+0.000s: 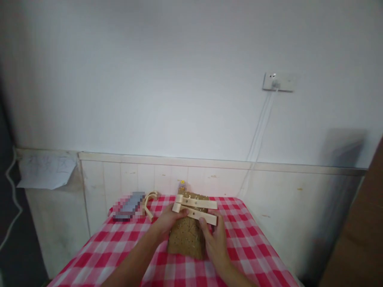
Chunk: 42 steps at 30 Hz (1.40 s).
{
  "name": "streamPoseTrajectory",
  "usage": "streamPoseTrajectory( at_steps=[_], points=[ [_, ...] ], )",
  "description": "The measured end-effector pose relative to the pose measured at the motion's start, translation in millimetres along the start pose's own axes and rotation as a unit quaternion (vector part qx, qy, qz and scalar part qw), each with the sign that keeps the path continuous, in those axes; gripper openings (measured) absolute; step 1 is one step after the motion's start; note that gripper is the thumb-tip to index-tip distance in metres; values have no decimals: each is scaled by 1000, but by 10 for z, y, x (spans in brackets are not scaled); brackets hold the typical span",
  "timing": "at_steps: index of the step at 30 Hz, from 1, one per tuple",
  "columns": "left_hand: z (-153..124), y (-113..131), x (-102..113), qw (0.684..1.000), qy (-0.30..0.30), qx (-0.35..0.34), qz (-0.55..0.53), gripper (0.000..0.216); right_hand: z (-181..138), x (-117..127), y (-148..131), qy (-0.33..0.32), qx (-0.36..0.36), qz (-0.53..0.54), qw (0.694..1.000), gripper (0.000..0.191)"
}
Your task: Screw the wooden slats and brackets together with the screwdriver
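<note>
Over the table, two flat cream strips, the upper strip (200, 203) and the lower strip (199, 215), lie across a brown speckled piece (187, 239) that looks like cloth or a soft bag. Small dark dots mark both strips, and their left ends sit close together. My left hand (170, 219) is closed around the left end of the lower strip, thumb along its lower edge. Gripping the same strip near its right end is my right hand (216, 239), with its thumb on the front and the other fingers partly hidden behind.
A red-and-white checked tablecloth (248, 243) covers the table. At its back left are a pixelated grey flat object (130, 206) and a curved cream strip (147, 205). A small purple-and-yellow figure (182, 185) stands by the wall. Cables hang from a wall socket (278, 82).
</note>
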State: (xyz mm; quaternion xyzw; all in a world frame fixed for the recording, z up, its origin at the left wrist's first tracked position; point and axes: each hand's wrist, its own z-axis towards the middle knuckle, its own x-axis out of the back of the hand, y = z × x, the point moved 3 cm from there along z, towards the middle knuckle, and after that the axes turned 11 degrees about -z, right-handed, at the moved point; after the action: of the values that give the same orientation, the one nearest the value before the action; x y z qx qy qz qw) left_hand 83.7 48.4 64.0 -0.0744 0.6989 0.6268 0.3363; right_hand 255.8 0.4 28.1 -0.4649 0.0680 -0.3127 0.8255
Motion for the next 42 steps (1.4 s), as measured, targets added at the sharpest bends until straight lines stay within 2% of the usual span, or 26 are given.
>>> streamPoseTrajectory(
  at_steps=[3, 7, 10, 13, 16, 21, 24, 27, 30, 34, 37, 39, 42],
  points=[
    [137, -66, -27, 999, -41, -9, -16, 57, 76, 28, 64, 14, 20, -23, 999, 26],
    [140, -139, -73, 993, -115, -6, -21, 60, 77, 44, 85, 32, 59, -35, 997, 24],
    [38, -146, -12, 995, -94, -30, -12, 60, 3, 38, 46, 22, 62, -22, 998, 25],
    [-120, -134, 66, 996, -83, -25, -1, 66, -99, 44, -65, 5, 82, -26, 996, 31],
    [-283, -116, 141, 996, -80, -17, 34, 62, -187, 47, -199, -35, 115, -23, 993, 27],
    [-472, -121, 255, 996, -65, -17, 60, 51, -289, 36, -260, -93, 97, -9, 991, 28],
    [-522, -138, 301, 997, -50, -13, 61, 49, -328, 34, -250, -112, 107, -21, 988, 32],
    [-536, -167, 315, 998, -43, 21, 39, 48, -341, 29, -246, -125, 108, -32, 986, 29],
    [-529, -193, 327, 997, -39, 42, 53, 50, -339, 20, -258, -122, 98, -33, 987, 18],
    [-519, -231, 387, 996, -30, 27, 76, 56, -340, 18, -318, -111, 97, -26, 989, 9],
    [-518, -221, 412, 993, -45, -13, 113, 52, -346, 50, -406, -112, 122, -30, 986, 8],
    [-521, -179, 384, 987, -76, -52, 134, 53, -351, 81, -474, -127, 152, -45, 979, 4],
    [-534, -118, 315, 979, -124, -83, 138, 53, -361, 132, -539, -152, 199, -75, 965, 10]
  ],
)
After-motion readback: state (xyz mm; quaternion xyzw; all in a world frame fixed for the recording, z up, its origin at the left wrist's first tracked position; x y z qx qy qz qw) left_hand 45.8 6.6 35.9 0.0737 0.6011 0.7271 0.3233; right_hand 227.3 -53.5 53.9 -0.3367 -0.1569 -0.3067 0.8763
